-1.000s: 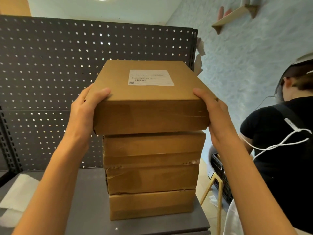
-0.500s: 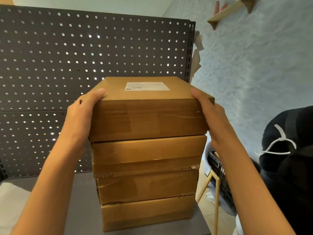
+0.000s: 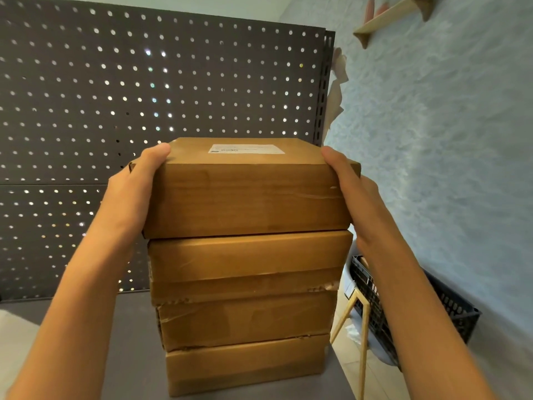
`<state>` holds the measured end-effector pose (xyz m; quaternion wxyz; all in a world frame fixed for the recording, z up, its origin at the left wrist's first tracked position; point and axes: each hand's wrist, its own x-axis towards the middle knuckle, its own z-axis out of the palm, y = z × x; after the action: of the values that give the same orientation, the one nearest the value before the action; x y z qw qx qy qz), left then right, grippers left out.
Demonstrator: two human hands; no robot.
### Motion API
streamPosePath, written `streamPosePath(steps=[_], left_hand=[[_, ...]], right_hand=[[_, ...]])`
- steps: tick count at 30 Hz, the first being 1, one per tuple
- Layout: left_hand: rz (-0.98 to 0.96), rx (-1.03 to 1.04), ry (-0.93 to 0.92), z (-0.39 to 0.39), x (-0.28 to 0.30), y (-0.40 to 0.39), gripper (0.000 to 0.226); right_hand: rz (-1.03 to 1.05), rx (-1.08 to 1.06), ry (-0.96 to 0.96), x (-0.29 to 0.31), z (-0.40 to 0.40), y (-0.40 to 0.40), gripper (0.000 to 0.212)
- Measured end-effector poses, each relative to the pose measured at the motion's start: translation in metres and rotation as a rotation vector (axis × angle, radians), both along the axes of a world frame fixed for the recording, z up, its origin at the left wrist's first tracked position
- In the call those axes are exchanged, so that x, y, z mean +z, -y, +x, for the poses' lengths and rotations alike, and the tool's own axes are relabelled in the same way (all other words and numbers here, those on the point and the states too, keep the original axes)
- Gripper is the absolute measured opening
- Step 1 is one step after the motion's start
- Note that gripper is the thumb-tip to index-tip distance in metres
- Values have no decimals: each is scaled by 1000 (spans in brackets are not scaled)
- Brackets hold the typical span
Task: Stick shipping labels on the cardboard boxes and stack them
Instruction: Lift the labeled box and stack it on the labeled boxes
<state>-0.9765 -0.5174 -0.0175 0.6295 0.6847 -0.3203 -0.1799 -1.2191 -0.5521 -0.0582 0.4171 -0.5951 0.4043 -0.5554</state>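
Observation:
A brown cardboard box [image 3: 245, 197] with a white shipping label [image 3: 246, 149] on its top lies on a stack of three more cardboard boxes [image 3: 245, 313]. My left hand [image 3: 135, 183] grips its left side, thumb over the top edge. My right hand [image 3: 349, 183] grips its right side the same way. The top box sits flat on the box below and juts out a little to the left. The stack stands on a grey table [image 3: 129, 342].
A dark pegboard panel [image 3: 144, 96] rises close behind the stack. A blue-grey wall [image 3: 447, 140] with a wooden shelf [image 3: 389, 15] is on the right. Below right are a black plastic crate [image 3: 450, 307] and a wooden stand's legs [image 3: 360, 327]. White paper [image 3: 11, 327] lies at the table's left.
The top box has come down from slightly above the stack to rest on it. My view has tilted so the person at the right is out of sight.

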Motion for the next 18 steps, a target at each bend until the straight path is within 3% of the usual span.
streamPosePath(steps=[3,6,9,11,16,18], left_hand=[[6,-33,22,-1,-11,2,49],[26,-18,50,-4,-14,-2,29],[-1,-89,-23,0,-3,-3,58],[-28,-102,-61,-4,-5,-8,64],[-156,-231,-15,-8,-29,-39,60],[-147,-259,102,-7,-32,-49,58]], right_hand=[[5,-8,-29,0,0,1,16],[7,-25,-46,-1,-1,3,28],[0,-48,-66,0,0,2,49],[-3,-49,-72,1,0,0,48],[24,-41,-113,5,0,-4,62],[12,-55,-111,7,-1,-8,63]])
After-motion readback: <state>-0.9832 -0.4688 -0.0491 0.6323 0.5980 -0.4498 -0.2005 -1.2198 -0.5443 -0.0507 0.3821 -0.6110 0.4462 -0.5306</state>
